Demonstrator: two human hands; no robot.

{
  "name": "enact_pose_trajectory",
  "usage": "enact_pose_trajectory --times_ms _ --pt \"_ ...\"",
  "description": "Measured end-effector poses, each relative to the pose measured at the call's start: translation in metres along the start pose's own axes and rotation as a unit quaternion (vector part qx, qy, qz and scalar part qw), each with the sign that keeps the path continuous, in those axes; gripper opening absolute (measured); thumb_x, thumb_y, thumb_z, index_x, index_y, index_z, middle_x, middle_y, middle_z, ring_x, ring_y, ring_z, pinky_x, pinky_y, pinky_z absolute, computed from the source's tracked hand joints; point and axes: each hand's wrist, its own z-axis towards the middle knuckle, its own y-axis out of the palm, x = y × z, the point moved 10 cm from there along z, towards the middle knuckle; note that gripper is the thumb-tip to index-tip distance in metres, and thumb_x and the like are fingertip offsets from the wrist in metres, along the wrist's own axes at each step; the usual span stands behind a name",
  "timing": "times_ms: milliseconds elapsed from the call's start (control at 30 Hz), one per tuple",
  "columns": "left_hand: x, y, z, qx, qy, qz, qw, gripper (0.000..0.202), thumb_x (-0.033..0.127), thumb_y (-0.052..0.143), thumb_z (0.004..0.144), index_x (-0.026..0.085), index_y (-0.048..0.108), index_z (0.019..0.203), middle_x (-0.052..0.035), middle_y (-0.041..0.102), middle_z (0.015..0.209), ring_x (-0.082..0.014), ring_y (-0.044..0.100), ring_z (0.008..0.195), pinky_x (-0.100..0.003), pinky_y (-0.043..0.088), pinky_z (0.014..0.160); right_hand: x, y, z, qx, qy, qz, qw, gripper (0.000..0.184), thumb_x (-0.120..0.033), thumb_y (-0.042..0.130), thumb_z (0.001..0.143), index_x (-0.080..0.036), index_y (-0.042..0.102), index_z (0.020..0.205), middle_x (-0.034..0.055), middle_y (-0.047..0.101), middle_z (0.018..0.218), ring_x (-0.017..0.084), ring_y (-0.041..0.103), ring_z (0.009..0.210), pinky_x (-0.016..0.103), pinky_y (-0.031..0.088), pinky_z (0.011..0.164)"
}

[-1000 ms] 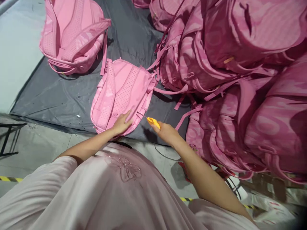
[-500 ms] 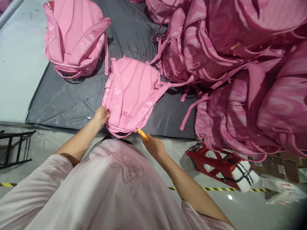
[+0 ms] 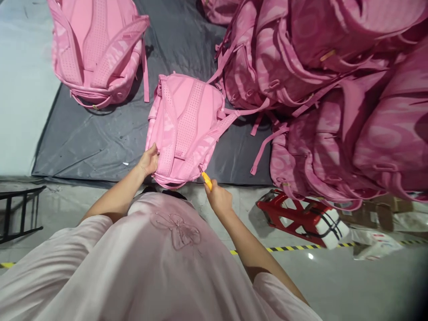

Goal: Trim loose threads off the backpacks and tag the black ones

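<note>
A pink backpack [image 3: 189,120] lies on the dark sheet in front of me, its padded back and shoulder straps facing up and its top handle towards me. My left hand [image 3: 149,160] grips its left edge, with the thumb on top and the other fingers partly hidden. Closed around small yellow thread snips [image 3: 206,180] is my right hand [image 3: 219,198], just off the bag's lower right corner. The dark tip of the snips points at the fabric there; whether it touches, I cannot tell.
Another pink backpack [image 3: 96,53] lies at the upper left. A heap of pink backpacks [image 3: 310,89] fills the right side, straps hanging loose. Below it on the floor stands a red stool [image 3: 290,218]. A black metal frame [image 3: 23,211] is at the left, and a dark sheet [image 3: 83,147] covers the table.
My left hand has shifted slightly right along the bag's edge. My right hand has moved a little right, and the snips now point more steeply up at the corner. The view has shifted slightly.
</note>
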Motion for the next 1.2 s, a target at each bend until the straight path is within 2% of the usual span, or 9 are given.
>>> enact_pose_trajectory --times_ms 67,200,333,400,600,733,867,1067,1200 --pt "0.001 0.000 0.001 -0.005 -0.001 0.018 1.000 0.048 0.051 0.037 0.097 0.011 0.062 0.105 -0.0133 0.072 0.087 -0.0290 0.068 0.105 -0.046 0.054 0.094 0.000 0.002 0.007 0.019 0.018 0.006 1.000 0.042 -0.049 0.032 0.102 -0.015 0.050 0.120 0.0132 0.072 0.089 0.024 0.071 0.080 0.026 0.040 0.062" --pt "0.001 0.006 0.001 -0.018 0.005 0.021 1.000 0.049 0.050 0.036 0.098 0.010 0.062 0.112 -0.0142 0.072 0.092 -0.0274 0.068 0.107 -0.045 0.053 0.096 -0.016 0.011 0.026 0.039 0.024 0.037 0.998 0.048 -0.049 0.026 0.103 -0.011 0.048 0.123 0.0156 0.071 0.090 0.023 0.070 0.080 0.024 0.038 0.060" --pt "0.023 -0.001 -0.001 0.002 0.136 -0.075 0.988 0.038 0.044 0.041 0.098 0.014 0.062 0.109 -0.0102 0.072 0.098 -0.0210 0.067 0.106 -0.040 0.051 0.101 -0.022 0.017 0.036 0.053 0.019 0.053 0.997 0.052 -0.051 0.024 0.103 -0.010 0.049 0.124 0.0160 0.070 0.087 0.023 0.069 0.078 0.024 0.035 0.058" --pt "0.025 -0.006 0.001 -0.002 0.159 -0.104 0.982 0.035 0.045 0.045 0.097 0.016 0.062 0.106 -0.0083 0.072 0.100 -0.0198 0.067 0.106 -0.040 0.050 0.103 -0.022 0.019 0.039 0.053 0.018 0.057 0.997 0.052 -0.051 0.024 0.103 -0.010 0.050 0.123 0.0154 0.069 0.085 0.023 0.069 0.077 0.025 0.034 0.056" --pt "0.020 -0.006 0.008 -0.041 0.102 -0.086 0.990 0.039 0.051 0.055 0.090 0.016 0.062 0.106 -0.0100 0.072 0.105 -0.0260 0.065 0.113 -0.048 0.046 0.106 -0.021 0.019 0.048 0.034 0.035 0.055 0.997 0.047 -0.050 0.033 0.102 -0.010 0.050 0.120 0.0141 0.069 0.084 0.022 0.069 0.077 0.024 0.036 0.058" --pt "0.020 0.009 -0.001 -0.102 0.089 -0.056 0.989 0.062 0.067 0.047 0.087 0.018 0.058 0.122 -0.0139 0.068 0.121 -0.0305 0.059 0.123 -0.054 0.042 0.108 -0.016 0.021 0.040 0.035 0.035 0.039 0.998 0.043 -0.051 0.035 0.101 -0.014 0.049 0.119 0.0122 0.071 0.086 0.022 0.070 0.078 0.024 0.040 0.062" --pt "0.015 0.018 0.000 -0.147 0.064 -0.052 0.986 0.073 0.074 0.038 0.087 0.018 0.055 0.130 -0.0144 0.066 0.125 -0.0328 0.054 0.129 -0.056 0.039 0.110 -0.008 0.022 0.032 0.042 0.050 0.022 0.998 0.040 -0.049 0.035 0.102 -0.015 0.050 0.117 0.0118 0.072 0.088 0.023 0.071 0.080 0.026 0.043 0.064" --pt "0.011 0.022 0.007 -0.155 0.047 -0.046 0.986 0.086 0.080 0.026 0.085 0.014 0.051 0.134 -0.0160 0.066 0.126 -0.0338 0.050 0.132 -0.056 0.038 0.111 -0.003 0.019 0.022 0.024 0.063 0.057 0.996 0.041 -0.052 0.035 0.101 -0.018 0.051 0.117 0.0113 0.072 0.089 0.024 0.071 0.081 0.028 0.044 0.066" --pt "0.000 0.030 0.011 -0.160 0.016 -0.032 0.987 0.092 0.082 0.025 0.083 0.010 0.051 0.134 -0.0179 0.066 0.124 -0.0350 0.051 0.131 -0.056 0.038 0.111 0.012 0.024 0.011 -0.009 0.107 0.097 0.989 0.041 -0.051 0.035 0.101 -0.018 0.051 0.119 0.0112 0.072 0.092 0.024 0.070 0.086 0.027 0.041 0.066"
